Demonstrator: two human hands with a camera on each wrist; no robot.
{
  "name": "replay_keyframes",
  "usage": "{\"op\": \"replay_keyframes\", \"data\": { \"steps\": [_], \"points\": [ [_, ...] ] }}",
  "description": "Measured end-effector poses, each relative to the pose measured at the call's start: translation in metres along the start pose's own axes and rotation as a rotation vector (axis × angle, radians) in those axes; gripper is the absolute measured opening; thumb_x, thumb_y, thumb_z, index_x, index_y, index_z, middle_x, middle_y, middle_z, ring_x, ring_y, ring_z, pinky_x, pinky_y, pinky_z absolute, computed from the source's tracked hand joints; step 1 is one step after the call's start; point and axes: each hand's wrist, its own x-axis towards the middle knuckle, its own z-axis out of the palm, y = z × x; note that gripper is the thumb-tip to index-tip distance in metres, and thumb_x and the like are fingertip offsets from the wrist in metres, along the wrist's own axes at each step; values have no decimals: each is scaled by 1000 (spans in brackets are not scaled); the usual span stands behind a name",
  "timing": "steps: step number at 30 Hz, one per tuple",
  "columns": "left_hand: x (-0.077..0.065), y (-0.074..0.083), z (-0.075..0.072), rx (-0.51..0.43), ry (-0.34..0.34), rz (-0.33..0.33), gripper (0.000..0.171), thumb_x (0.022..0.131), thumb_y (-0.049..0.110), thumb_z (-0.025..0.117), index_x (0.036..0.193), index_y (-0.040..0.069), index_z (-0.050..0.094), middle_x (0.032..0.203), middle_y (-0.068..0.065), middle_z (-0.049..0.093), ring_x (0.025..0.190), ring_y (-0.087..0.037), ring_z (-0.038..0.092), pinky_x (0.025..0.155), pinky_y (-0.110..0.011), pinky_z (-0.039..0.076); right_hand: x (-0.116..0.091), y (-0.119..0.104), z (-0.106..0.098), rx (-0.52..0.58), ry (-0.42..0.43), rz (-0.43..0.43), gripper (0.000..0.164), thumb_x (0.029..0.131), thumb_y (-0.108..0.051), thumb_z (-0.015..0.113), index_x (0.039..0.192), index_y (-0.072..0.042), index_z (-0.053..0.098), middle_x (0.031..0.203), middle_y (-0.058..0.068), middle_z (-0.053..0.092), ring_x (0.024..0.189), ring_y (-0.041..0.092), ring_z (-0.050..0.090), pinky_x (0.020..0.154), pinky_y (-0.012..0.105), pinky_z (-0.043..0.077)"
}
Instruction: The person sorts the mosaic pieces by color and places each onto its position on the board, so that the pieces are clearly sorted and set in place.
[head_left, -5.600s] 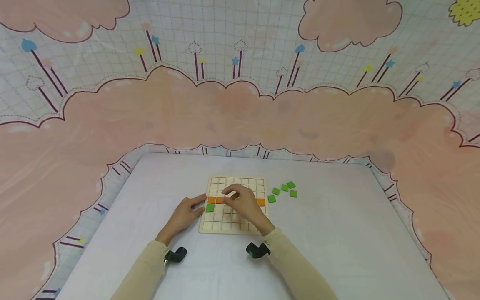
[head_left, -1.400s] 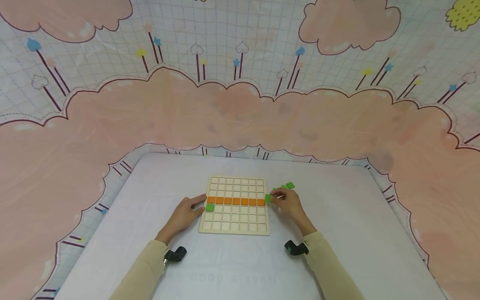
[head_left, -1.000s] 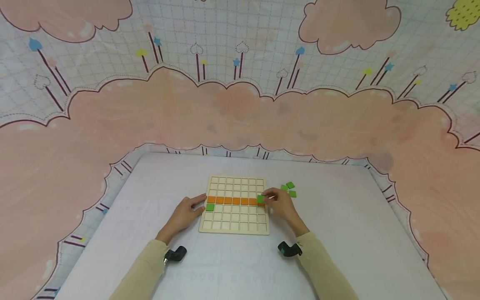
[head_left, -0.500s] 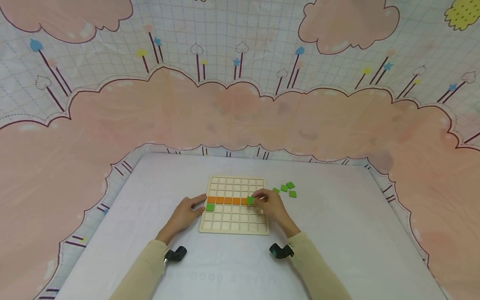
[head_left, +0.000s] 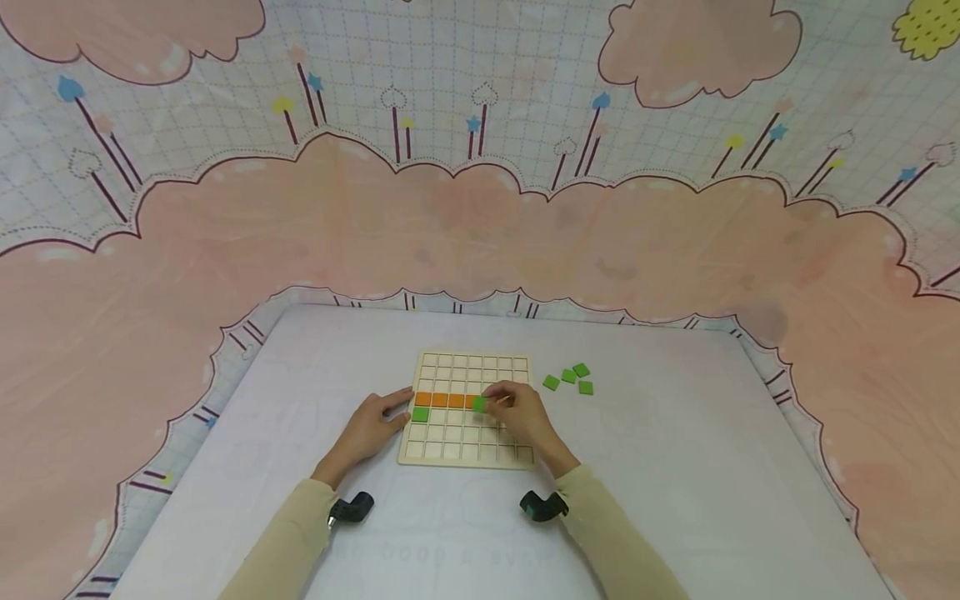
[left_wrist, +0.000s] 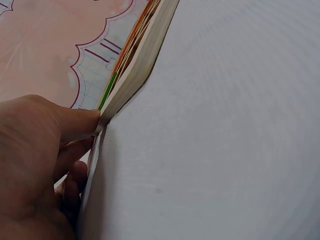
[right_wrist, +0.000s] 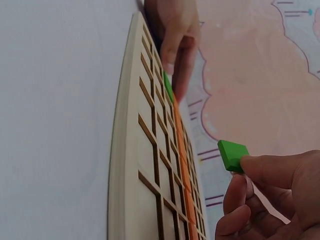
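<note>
A square wooden grid board [head_left: 450, 451] lies on the white table, with a row of orange tiles [head_left: 440, 400] across its middle. One green tile [head_left: 420, 415] sits in the leftmost cell of the row in front of the orange one. My left hand [head_left: 370, 427] touches the board's left edge with thumb and index finger, the thumb straight against it in the left wrist view. Between thumb and fingers my right hand [head_left: 527, 415] pinches a second green tile [right_wrist: 231, 155], tilted and raised over the board's middle. That hand hides part of the orange row in the head view.
Several loose green tiles [head_left: 569, 376] lie on the table [head_left: 675, 433] just right of the board. A small black device [head_left: 543, 506] is worn at the right wrist and another [head_left: 352, 507] at the left. A patterned curtain [head_left: 480, 229] stands behind the table.
The orange row got filled across earlier. My right hand then picked up a green tile from the right of the board and moved left over it. The left hand stayed put.
</note>
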Motion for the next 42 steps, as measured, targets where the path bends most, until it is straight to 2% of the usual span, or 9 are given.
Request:
{"op": "replay_keyframes", "data": {
  "steps": [13,19,28,37,42],
  "points": [
    [0,0,-1,-1,-3,4,48,95,25,64,142,21,54,139,-4,59,92,-18,47,80,-32,41,3,-8,29,38,-1,6,11,88,-10,70,99,-11,72,92,4,67,79,12,57,71,25,48],
    [0,-1,-1,8,-9,8,48,96,25,63,142,21,53,142,-3,57,91,-18,46,79,-31,40,5,-11,42,63,10,37,9,88,-11,71,97,-12,72,90,2,68,77,12,57,69,23,47],
    [0,-1,-1,14,-14,0,48,96,26,64,142,22,53,134,-6,61,90,-18,47,78,-31,40,8,-13,55,30,13,47,6,88,-14,72,94,-14,74,89,-1,69,78,10,59,69,24,49],
    [1,-2,-1,19,-12,25,48,96,25,63,142,20,53,137,-6,60,92,-18,48,81,-34,41,10,-20,64,-11,25,28,6,87,-12,72,92,-11,74,85,-1,70,74,9,57,66,23,46],
    [0,-1,-2,17,-5,33,48,95,24,64,142,19,54,140,-5,58,93,-18,49,82,-34,41,12,-18,67,-35,28,34,5,86,-11,72,91,-12,75,82,-3,69,76,9,56,69,24,46]
  ]
}}
